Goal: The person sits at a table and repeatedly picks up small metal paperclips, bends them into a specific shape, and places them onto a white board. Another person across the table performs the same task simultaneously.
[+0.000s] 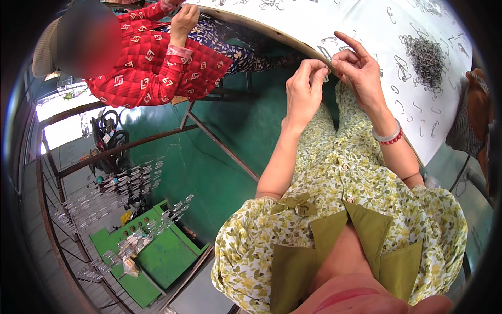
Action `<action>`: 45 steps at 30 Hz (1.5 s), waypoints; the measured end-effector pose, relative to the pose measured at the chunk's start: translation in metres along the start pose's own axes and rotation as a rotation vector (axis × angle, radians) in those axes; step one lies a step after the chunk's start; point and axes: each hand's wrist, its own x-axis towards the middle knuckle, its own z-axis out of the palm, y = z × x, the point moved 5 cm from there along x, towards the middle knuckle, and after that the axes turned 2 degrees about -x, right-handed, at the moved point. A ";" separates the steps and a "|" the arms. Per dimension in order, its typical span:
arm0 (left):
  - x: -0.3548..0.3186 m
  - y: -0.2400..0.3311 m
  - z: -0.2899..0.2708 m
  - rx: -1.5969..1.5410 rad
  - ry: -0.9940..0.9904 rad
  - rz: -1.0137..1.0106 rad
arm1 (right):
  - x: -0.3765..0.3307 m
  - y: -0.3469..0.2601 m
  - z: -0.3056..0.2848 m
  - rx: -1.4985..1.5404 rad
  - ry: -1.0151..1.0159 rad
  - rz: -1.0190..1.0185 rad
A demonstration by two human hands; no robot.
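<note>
At the far left, rows of small metal pieces hang beside a rusty metal frame; below them stands a green bench; above, a co-worker in a red patterned jacket sits with one hand raised; further right, over the edge of the white table, the left hand pinches a small wire piece between thumb and forefinger; the piece is mostly hidden by the fingertips; close against it, the right hand brings thumb and a finger together, one finger extended, though I cannot tell whether it grips the piece as well; a pale bangle and red beads circle that wrist; loose wire hooks lie scattered beyond, around a dense dark heap of hooks.
</note>
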 end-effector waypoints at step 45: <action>0.198 -0.130 0.112 0.764 -0.208 0.408 | -0.055 -0.024 -0.006 -0.339 -0.073 -0.076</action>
